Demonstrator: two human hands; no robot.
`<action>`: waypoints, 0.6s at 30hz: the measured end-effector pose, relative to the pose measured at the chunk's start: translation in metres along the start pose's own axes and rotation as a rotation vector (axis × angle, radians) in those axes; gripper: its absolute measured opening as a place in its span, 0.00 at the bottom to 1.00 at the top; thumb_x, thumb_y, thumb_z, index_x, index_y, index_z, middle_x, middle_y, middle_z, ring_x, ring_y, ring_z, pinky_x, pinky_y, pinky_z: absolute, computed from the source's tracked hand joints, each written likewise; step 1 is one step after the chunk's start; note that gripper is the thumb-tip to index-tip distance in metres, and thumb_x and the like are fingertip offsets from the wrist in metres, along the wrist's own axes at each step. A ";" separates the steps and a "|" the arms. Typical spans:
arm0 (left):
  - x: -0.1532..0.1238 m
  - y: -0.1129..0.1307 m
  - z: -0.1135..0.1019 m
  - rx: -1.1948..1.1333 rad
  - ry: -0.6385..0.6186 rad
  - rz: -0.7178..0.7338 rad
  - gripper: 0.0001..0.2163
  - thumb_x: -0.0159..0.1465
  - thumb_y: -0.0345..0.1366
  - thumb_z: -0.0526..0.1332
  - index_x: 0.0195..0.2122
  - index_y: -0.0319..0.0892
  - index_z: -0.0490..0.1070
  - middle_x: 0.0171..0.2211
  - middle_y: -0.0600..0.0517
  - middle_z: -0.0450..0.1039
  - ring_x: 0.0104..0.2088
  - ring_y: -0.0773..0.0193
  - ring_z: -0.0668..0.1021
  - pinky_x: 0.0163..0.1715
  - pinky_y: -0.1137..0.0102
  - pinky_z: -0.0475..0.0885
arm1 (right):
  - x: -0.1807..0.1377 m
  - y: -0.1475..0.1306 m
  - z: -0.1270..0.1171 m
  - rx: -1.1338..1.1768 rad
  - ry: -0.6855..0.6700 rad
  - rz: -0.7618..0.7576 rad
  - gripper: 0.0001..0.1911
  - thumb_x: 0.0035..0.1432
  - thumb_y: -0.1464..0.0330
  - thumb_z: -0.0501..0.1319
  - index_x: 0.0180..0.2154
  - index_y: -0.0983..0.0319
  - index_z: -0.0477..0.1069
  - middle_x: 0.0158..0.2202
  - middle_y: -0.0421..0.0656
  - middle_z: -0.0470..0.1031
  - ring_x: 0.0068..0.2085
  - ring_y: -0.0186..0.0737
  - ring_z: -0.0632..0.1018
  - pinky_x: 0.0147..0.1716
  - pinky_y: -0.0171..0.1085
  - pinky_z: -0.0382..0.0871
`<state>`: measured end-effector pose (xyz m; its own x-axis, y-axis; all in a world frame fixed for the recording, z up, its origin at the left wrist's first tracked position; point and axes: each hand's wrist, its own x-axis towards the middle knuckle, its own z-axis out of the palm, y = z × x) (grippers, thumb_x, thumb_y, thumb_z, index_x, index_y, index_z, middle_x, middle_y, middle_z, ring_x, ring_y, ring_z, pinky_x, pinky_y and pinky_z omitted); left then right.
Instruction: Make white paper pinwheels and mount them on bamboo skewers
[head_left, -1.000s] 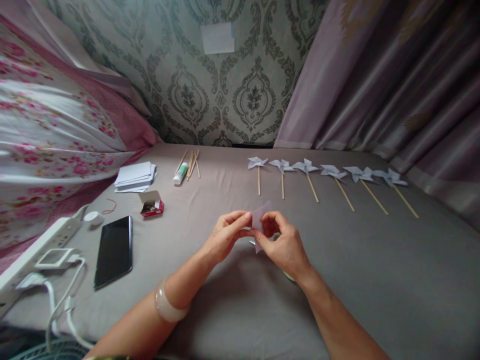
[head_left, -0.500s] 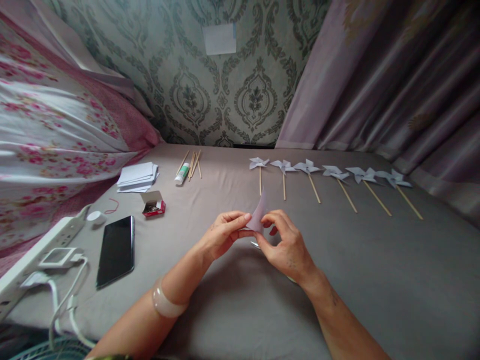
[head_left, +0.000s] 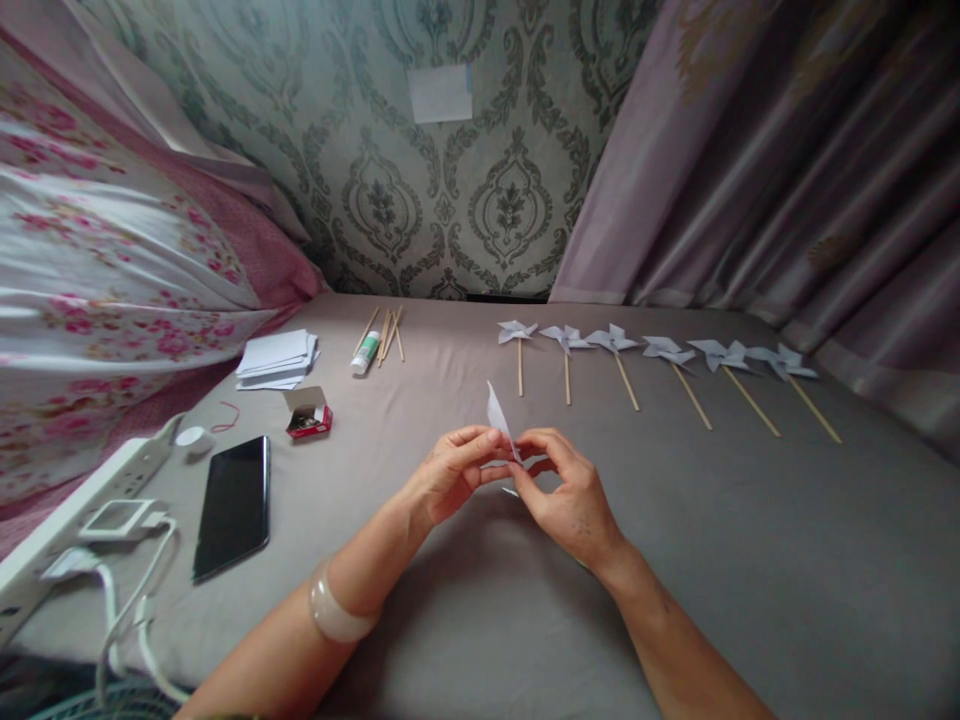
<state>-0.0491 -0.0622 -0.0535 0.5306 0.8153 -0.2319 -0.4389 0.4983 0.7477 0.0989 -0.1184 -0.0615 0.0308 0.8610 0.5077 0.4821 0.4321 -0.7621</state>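
My left hand [head_left: 461, 468] and my right hand [head_left: 564, 490] meet over the grey cloth, both closed on a piece of white paper [head_left: 498, 412]. One pointed corner of the paper stands up above my fingers; its lower part is hidden between them. Below the fingertips, partly covered by my right hand, a small shiny metal piece [head_left: 510, 491] shows, too little of it to name. Ahead, several white paper pinwheels [head_left: 567, 340] on wooden sticks [head_left: 628, 384] lie in a row toward the right.
At the left are a stack of white paper [head_left: 274, 358], wooden sticks [head_left: 390, 335], a glue stick [head_left: 365, 353], an opened small red box [head_left: 308, 420] with metal bits, a white cap [head_left: 195, 441], a black phone [head_left: 232, 508], and a power strip [head_left: 75, 525] with cables.
The paper's raised point has swung to the left and now shows more edge-on. My right fingers have closed in nearer to my left ones. The view has tilted slightly.
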 end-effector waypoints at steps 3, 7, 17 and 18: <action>0.000 -0.001 0.000 0.004 -0.009 0.014 0.14 0.47 0.41 0.75 0.27 0.36 0.75 0.28 0.49 0.76 0.32 0.65 0.78 0.33 0.70 0.75 | -0.002 -0.001 0.000 -0.055 -0.018 -0.023 0.10 0.57 0.75 0.59 0.42 0.59 0.68 0.39 0.44 0.73 0.39 0.39 0.77 0.35 0.37 0.76; -0.001 -0.001 0.001 0.014 0.015 -0.001 0.14 0.46 0.37 0.75 0.27 0.36 0.74 0.27 0.50 0.75 0.31 0.64 0.78 0.32 0.70 0.74 | -0.003 -0.002 0.000 -0.081 -0.031 -0.037 0.11 0.57 0.76 0.58 0.42 0.59 0.68 0.39 0.45 0.73 0.39 0.39 0.76 0.35 0.37 0.75; -0.001 -0.001 0.003 0.031 0.042 -0.005 0.15 0.45 0.36 0.75 0.27 0.36 0.72 0.26 0.51 0.75 0.29 0.66 0.77 0.29 0.72 0.72 | -0.003 -0.002 -0.001 -0.064 -0.049 -0.030 0.08 0.59 0.72 0.60 0.42 0.60 0.70 0.40 0.45 0.74 0.39 0.39 0.77 0.34 0.37 0.76; -0.001 -0.001 0.003 0.035 0.045 -0.004 0.15 0.45 0.37 0.75 0.27 0.36 0.72 0.26 0.51 0.74 0.29 0.66 0.77 0.29 0.72 0.72 | -0.003 -0.003 -0.001 -0.047 -0.053 -0.021 0.07 0.60 0.70 0.60 0.42 0.60 0.70 0.40 0.45 0.75 0.39 0.38 0.77 0.33 0.37 0.76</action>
<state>-0.0473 -0.0638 -0.0524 0.4990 0.8260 -0.2620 -0.4108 0.4917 0.7678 0.0982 -0.1226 -0.0599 -0.0255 0.8655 0.5003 0.5231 0.4380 -0.7311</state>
